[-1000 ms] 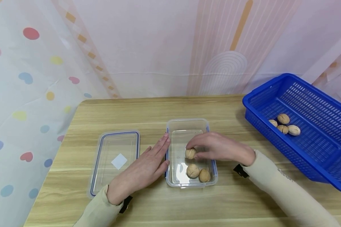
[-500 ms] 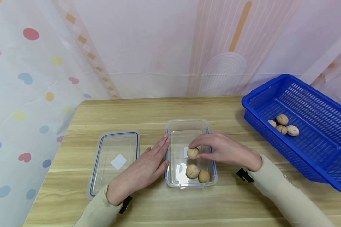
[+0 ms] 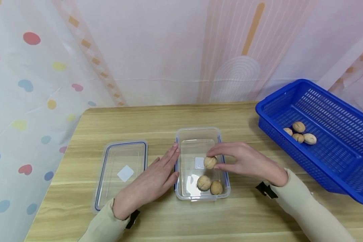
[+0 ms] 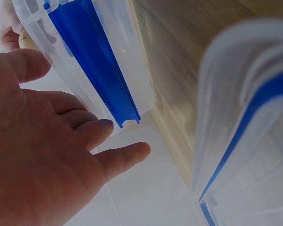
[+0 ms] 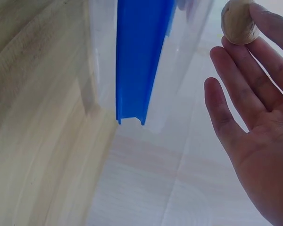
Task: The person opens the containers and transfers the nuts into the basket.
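- Head view: the right hand (image 3: pixel 245 162) pinches a walnut (image 3: pixel 210 162) between thumb and fingers, over the right half of the clear box (image 3: pixel 189 149).
- Half a second ago that walnut sat farther left, overlapping the white square (image 3: pixel 199 163) in the box; now it is just right of it, and a second ago it hid the square.
- The right forearm has drawn back a little to the right.
- Right wrist view: the walnut is at the fingertips and seems higher than the box's rim.
- The left hand (image 3: pixel 152 179) stays along the box's left side, fingers extended and grasping nothing; how hard they press, I cannot tell.
- Two walnuts (image 3: pixel 204 183) remain side by side at the box's near end.
- Four walnuts (image 3: pixel 298 126) lie in the blue basket (image 3: pixel 335 137) at right, as before.
- The lid (image 3: pixel 113 168) lies left of the box on the worktop (image 3: pixel 169 117), unmoved.
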`<action>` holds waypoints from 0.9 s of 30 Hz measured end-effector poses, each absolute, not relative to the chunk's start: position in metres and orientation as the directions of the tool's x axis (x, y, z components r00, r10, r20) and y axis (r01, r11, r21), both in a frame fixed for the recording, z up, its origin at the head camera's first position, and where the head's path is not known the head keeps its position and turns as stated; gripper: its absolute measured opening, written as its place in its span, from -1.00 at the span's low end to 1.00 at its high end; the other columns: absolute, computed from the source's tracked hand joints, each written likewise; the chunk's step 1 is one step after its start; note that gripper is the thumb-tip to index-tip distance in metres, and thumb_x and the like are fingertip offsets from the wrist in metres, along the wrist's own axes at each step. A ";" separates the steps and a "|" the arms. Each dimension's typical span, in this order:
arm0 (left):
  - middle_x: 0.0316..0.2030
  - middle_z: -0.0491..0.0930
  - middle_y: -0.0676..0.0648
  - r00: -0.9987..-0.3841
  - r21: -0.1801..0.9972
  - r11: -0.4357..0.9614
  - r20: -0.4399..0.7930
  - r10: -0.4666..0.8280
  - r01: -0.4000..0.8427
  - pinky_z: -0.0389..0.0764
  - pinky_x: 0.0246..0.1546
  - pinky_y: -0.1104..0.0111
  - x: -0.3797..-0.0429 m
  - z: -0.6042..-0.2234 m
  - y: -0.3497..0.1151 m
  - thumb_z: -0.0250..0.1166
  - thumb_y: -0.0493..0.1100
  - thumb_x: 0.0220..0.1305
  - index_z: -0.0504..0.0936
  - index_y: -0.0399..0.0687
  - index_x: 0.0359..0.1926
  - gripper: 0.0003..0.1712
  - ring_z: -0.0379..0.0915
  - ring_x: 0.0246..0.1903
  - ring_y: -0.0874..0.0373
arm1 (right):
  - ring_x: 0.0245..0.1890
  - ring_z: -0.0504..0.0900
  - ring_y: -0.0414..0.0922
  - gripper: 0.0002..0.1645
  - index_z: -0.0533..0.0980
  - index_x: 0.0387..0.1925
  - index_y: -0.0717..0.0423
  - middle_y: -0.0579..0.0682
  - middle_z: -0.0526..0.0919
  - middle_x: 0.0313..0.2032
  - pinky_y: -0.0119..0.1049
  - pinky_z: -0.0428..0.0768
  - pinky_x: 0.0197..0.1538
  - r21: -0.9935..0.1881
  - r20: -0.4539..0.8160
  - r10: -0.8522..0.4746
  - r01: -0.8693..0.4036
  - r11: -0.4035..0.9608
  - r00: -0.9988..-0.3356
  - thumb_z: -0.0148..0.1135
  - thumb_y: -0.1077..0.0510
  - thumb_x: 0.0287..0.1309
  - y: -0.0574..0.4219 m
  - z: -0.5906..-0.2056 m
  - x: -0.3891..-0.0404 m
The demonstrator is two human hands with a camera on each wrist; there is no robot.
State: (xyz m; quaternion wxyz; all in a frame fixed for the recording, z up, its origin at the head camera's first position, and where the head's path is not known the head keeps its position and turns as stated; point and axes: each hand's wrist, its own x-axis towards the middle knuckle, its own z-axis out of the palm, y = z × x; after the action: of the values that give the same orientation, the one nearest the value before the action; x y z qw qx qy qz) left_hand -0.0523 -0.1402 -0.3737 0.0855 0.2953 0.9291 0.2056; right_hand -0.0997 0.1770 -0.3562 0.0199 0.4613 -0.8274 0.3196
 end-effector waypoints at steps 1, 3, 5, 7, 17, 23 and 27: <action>0.64 -0.15 -0.16 -0.811 0.433 0.741 -0.038 0.584 0.513 0.18 0.45 -0.23 -0.052 -0.374 -0.140 0.06 -0.04 0.61 0.02 -0.32 0.61 -0.23 -0.15 0.60 -0.01 | 0.10 0.70 -0.05 -0.56 0.70 0.08 0.07 -0.06 0.76 0.05 -0.07 0.67 0.16 -0.508 0.335 -0.747 -0.778 0.370 -0.574 0.55 0.15 0.14 0.179 -0.355 -0.099; 0.64 -0.15 -0.16 -0.811 0.435 0.740 -0.037 0.584 0.513 0.18 0.45 -0.23 -0.052 -0.374 -0.140 0.05 -0.04 0.61 0.02 -0.32 0.61 -0.23 -0.15 0.60 -0.01 | 0.09 0.71 -0.05 -0.55 0.70 0.08 0.07 -0.06 0.76 0.05 -0.07 0.68 0.15 -0.508 0.350 -0.740 -0.780 0.365 -0.575 0.55 0.17 0.13 0.183 -0.354 -0.098; 0.64 -0.16 -0.16 -0.811 0.436 0.740 -0.036 0.584 0.513 0.17 0.45 -0.23 -0.051 -0.374 -0.140 0.05 -0.04 0.61 0.02 -0.31 0.61 -0.23 -0.16 0.60 -0.01 | 0.08 0.71 -0.06 -0.55 0.70 0.08 0.08 -0.05 0.76 0.04 -0.10 0.68 0.14 -0.510 0.373 -0.733 -0.786 0.350 -0.568 0.56 0.20 0.11 0.186 -0.352 -0.097; 0.65 -0.16 -0.15 -0.811 0.435 0.740 -0.036 0.584 0.513 0.17 0.45 -0.23 -0.051 -0.374 -0.140 0.04 -0.03 0.62 0.01 -0.30 0.62 -0.23 -0.15 0.60 -0.01 | 0.07 0.72 -0.07 -0.54 0.70 0.08 0.07 -0.06 0.76 0.03 -0.17 0.68 0.15 -0.509 0.396 -0.723 -0.791 0.339 -0.565 0.55 0.22 0.10 0.191 -0.350 -0.096; 0.64 -0.15 -0.15 -0.817 0.436 0.746 -0.042 0.575 0.503 0.16 0.46 -0.22 -0.051 -0.374 -0.140 0.06 -0.02 0.61 0.02 -0.29 0.61 -0.22 -0.14 0.60 0.00 | 0.02 0.73 -0.07 -0.63 0.71 0.09 0.03 -0.06 0.77 0.01 -0.55 0.50 0.21 -0.502 0.479 -0.650 -0.791 0.348 -0.590 0.49 0.14 0.24 0.212 -0.337 -0.087; 0.65 -0.17 -0.15 -0.813 0.434 0.744 -0.044 0.580 0.508 0.15 0.46 -0.22 -0.052 -0.373 -0.140 0.03 -0.02 0.62 0.01 -0.30 0.62 -0.23 -0.16 0.60 0.00 | 0.07 0.71 -0.10 -0.56 0.71 0.10 -0.01 -0.09 0.75 0.04 -0.55 0.51 0.20 -0.494 0.474 -0.616 -0.769 0.406 -0.630 0.53 0.20 0.16 0.227 -0.329 -0.081; 0.65 -0.16 -0.15 -0.812 0.434 0.744 -0.047 0.582 0.508 0.16 0.46 -0.22 -0.052 -0.372 -0.140 0.03 -0.02 0.62 0.02 -0.31 0.61 -0.23 -0.16 0.60 -0.01 | 0.09 0.70 -0.13 -0.52 0.71 0.11 -0.02 -0.10 0.75 0.05 -0.55 0.50 0.21 -0.489 0.477 -0.596 -0.758 0.431 -0.647 0.55 0.23 0.11 0.235 -0.325 -0.077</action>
State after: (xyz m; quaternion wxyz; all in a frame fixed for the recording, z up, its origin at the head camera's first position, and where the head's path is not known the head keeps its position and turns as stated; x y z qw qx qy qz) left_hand -0.0519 -0.1399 -0.3724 0.0897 0.2932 0.9295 0.2051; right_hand -0.0769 0.2351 -0.3253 0.1166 0.4038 -0.8379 0.3482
